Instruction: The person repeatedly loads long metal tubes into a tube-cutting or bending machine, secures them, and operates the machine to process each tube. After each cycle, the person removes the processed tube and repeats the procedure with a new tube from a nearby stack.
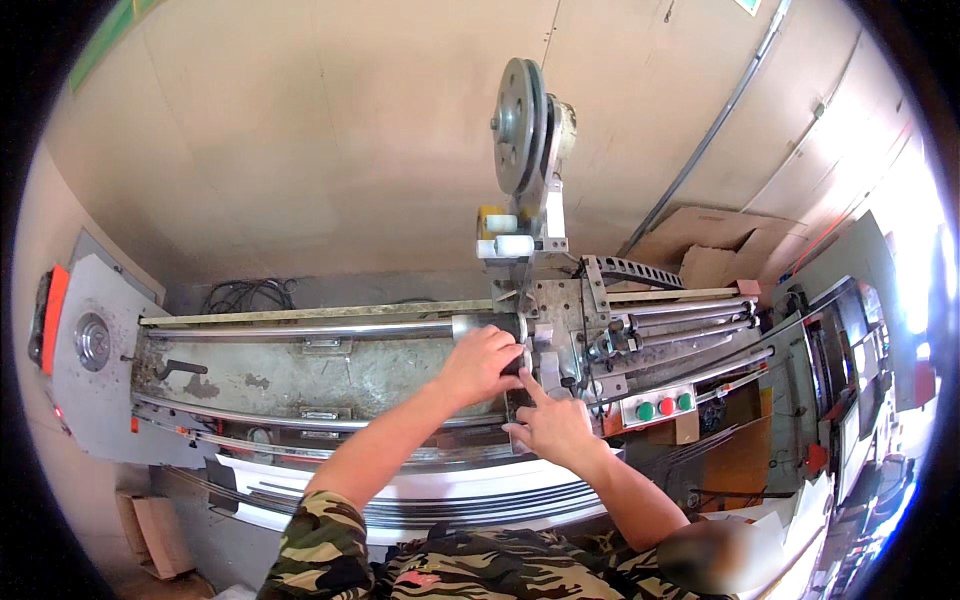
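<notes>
A long metal machine bed (270, 378) with polished rods runs across in front of me, carrying a carriage (555, 305) near its middle. My left hand (483, 366) rests at the carriage's left side, fingers curled down over a dark part; what they hold is hidden. Just right of it is my right hand (555, 430), its index finger stretched up close to the left hand's fingertips and its thumb apart below. Nothing shows in its grasp. Above the carriage stand a large grooved pulley wheel (515, 125) and small white rollers (514, 245).
A control box with green and red buttons (666, 405) sits right of my right hand. Several dark rods (430, 508) lie on a white surface before me. A grey end plate (120, 350) closes the bed's left end. Cardboard (715, 240) leans at the back wall.
</notes>
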The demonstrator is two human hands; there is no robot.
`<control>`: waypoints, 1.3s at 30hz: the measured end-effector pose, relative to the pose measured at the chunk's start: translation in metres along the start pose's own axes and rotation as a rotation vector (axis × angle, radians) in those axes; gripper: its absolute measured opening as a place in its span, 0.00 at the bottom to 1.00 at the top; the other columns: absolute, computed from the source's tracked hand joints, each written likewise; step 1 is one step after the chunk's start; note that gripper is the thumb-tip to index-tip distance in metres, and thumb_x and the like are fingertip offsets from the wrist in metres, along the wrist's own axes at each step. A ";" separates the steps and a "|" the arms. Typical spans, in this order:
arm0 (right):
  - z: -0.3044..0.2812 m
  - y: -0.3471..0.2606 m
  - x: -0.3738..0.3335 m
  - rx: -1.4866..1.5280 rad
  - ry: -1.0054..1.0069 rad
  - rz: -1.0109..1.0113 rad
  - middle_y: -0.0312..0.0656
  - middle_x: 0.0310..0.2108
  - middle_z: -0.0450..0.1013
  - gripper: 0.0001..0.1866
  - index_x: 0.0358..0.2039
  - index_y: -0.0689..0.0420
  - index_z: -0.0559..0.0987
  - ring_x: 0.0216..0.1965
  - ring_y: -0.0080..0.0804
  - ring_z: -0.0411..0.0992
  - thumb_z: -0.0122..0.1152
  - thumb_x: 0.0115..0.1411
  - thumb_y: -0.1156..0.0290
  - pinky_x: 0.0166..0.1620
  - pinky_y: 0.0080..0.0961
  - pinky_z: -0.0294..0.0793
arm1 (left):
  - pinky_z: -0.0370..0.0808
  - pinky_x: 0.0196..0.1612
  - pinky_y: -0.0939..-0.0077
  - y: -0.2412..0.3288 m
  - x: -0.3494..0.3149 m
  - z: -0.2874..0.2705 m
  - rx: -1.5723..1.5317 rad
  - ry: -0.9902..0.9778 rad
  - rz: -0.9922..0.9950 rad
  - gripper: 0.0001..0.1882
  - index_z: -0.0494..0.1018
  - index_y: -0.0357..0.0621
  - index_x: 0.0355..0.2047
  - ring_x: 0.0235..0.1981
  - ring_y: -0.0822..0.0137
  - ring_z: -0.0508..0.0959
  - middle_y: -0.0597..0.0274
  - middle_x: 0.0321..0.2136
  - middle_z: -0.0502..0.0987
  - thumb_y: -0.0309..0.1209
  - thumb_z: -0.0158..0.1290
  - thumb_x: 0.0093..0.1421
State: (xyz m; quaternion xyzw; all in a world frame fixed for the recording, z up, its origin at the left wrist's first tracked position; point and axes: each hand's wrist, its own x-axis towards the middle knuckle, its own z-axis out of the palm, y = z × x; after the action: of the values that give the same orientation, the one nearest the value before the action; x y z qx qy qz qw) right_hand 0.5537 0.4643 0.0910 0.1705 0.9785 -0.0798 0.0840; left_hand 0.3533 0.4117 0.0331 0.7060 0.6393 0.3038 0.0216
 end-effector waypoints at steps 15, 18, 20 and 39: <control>-0.052 0.130 0.015 0.265 -0.017 0.154 0.47 0.28 0.80 0.23 0.31 0.46 0.87 0.36 0.50 0.78 0.61 0.56 0.40 0.40 0.42 0.77 | 0.74 0.37 0.67 -0.007 0.031 0.005 -0.404 0.112 -0.520 0.12 0.81 0.37 0.32 0.31 0.60 0.79 0.55 0.29 0.81 0.35 0.59 0.59; -0.038 0.150 0.039 0.312 -0.025 0.138 0.47 0.29 0.80 0.23 0.32 0.44 0.87 0.36 0.50 0.78 0.61 0.56 0.39 0.41 0.42 0.77 | 0.75 0.40 0.75 -0.001 0.028 -0.011 -0.496 -0.016 -0.652 0.12 0.81 0.35 0.36 0.35 0.73 0.79 0.60 0.34 0.83 0.34 0.59 0.63; -0.043 0.152 0.046 0.330 -0.062 0.148 0.47 0.29 0.80 0.23 0.32 0.45 0.87 0.37 0.50 0.78 0.60 0.56 0.39 0.41 0.42 0.77 | 0.75 0.45 0.76 0.001 0.022 -0.015 -0.612 0.009 -0.675 0.12 0.81 0.36 0.39 0.38 0.74 0.79 0.62 0.37 0.84 0.34 0.57 0.65; -0.016 0.181 0.056 0.371 0.149 0.154 0.43 0.28 0.81 0.21 0.32 0.43 0.88 0.34 0.46 0.79 0.64 0.54 0.40 0.40 0.39 0.77 | 0.77 0.45 0.74 -0.008 0.025 -0.021 -0.656 -0.138 -0.701 0.10 0.81 0.37 0.40 0.38 0.72 0.80 0.61 0.37 0.84 0.29 0.61 0.61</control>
State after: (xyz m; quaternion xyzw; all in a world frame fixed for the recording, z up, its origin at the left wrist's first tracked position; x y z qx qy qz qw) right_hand 0.5623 0.6536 0.0729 0.2627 0.9347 -0.2390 -0.0157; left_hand 0.3370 0.4284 0.0566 0.4228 0.7061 0.4162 0.3867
